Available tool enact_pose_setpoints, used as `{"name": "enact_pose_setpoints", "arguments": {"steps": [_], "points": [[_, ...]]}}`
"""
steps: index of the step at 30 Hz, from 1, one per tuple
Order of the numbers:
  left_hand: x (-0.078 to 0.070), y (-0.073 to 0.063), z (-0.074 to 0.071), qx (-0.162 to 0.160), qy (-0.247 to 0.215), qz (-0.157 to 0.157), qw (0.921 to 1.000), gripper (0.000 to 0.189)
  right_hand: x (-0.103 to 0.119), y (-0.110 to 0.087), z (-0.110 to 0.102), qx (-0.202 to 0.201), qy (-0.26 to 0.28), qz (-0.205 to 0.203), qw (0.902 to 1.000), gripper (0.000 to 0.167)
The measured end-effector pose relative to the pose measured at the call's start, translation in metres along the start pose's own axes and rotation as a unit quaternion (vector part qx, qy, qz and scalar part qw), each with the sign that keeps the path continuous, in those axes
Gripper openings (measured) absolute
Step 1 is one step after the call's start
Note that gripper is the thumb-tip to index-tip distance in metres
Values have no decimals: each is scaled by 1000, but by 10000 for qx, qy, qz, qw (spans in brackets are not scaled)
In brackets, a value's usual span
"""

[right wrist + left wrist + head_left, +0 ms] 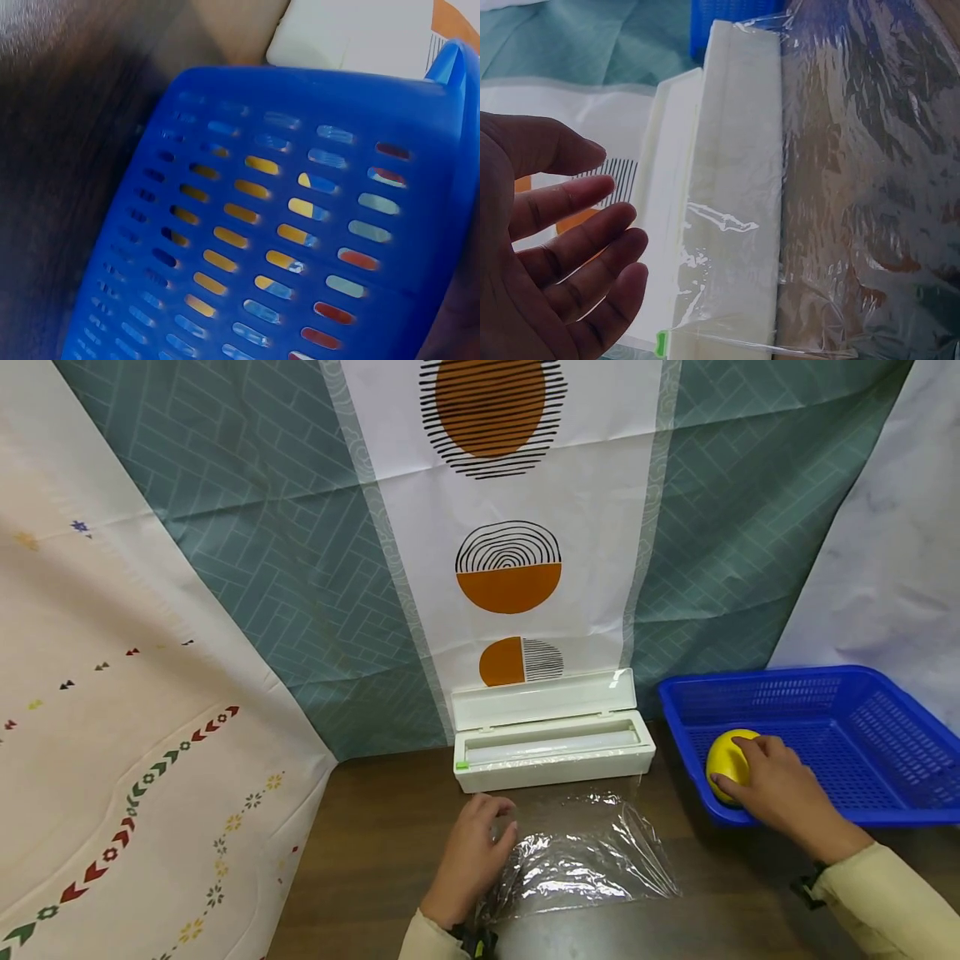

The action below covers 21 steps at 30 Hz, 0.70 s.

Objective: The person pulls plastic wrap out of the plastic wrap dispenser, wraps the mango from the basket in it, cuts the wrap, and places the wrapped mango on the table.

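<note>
At the left part of the blue basket (892,814), my right hand (776,781) grips a smooth yellow rounded fruit (726,764) between thumb and fingers. In the right wrist view the basket wall (300,225) hides most of that hand, and yellow shows through its slots. My left hand (472,852) hovers by the left edge of a sheet of clear cling film (592,860), fingers loosely bent and holding nothing. The film runs out from a white cling film dispenser (558,770) whose lid (543,702) stands raised. A roll (551,749) shows inside.
A dark wooden table (360,860) lies under everything. Behind the dispenser hangs a green and white patterned cloth (510,652); a cream patterned cloth (150,760) slopes down on the left. The basket stands to the right of the dispenser.
</note>
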<state>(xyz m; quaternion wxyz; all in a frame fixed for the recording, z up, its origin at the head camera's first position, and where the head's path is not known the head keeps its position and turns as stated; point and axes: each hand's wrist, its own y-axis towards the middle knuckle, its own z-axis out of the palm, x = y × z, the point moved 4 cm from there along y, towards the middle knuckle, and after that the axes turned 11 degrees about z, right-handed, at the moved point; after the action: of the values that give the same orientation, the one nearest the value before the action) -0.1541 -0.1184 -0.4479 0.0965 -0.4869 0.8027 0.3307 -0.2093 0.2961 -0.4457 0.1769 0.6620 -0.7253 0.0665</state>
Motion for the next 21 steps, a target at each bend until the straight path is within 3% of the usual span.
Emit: {"name": "enact_pose_setpoints", "arguments": {"steps": [11,21], "points": [[2,-1,4,183,-33,-103,9998,19,-6,10,2,235,-89,278,9993,80],[8,-2,5,242,-153,-219,9993,18,-15,26,9,742,-338,698,9942,92]]}}
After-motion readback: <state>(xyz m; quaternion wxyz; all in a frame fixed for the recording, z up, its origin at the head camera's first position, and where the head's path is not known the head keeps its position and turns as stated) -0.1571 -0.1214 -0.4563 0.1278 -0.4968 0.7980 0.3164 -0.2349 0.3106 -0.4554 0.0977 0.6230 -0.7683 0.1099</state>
